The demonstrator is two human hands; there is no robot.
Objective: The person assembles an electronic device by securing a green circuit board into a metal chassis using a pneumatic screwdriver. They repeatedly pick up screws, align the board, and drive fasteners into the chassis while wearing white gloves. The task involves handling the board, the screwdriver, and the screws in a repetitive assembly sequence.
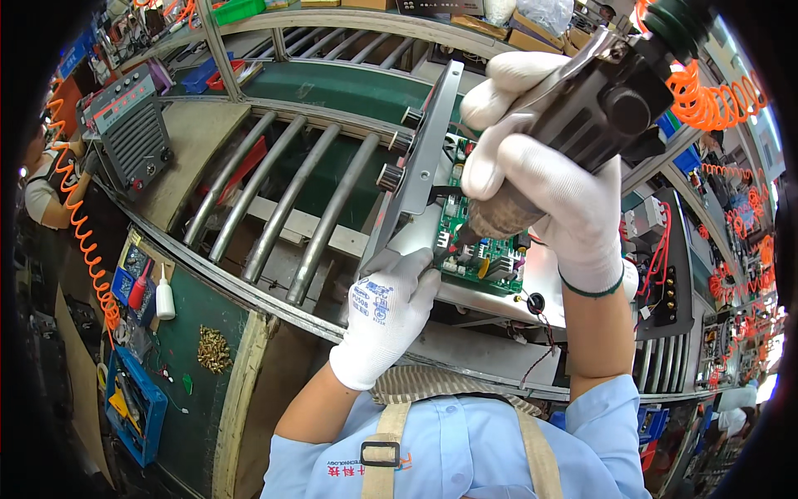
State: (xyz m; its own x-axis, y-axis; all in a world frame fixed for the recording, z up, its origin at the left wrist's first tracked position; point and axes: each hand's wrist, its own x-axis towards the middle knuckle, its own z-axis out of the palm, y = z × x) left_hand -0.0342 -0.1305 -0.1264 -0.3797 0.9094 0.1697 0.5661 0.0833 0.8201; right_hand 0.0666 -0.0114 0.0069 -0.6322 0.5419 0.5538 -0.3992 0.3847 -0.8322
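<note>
Green circuit board (497, 250) bristles with small components (484, 267).

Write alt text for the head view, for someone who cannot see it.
A white-gloved right grip holds a black power tool over a green circuit board, while the gloved left grip is at the lower end of a grey panel with black knobs. Metal rollers lie to the panel's left.

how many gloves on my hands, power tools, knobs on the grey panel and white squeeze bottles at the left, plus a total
Gloves, left hand and right hand: 2
Power tool: 1
Visible knobs on the grey panel: 3
White squeeze bottle: 1
Total: 7
</note>
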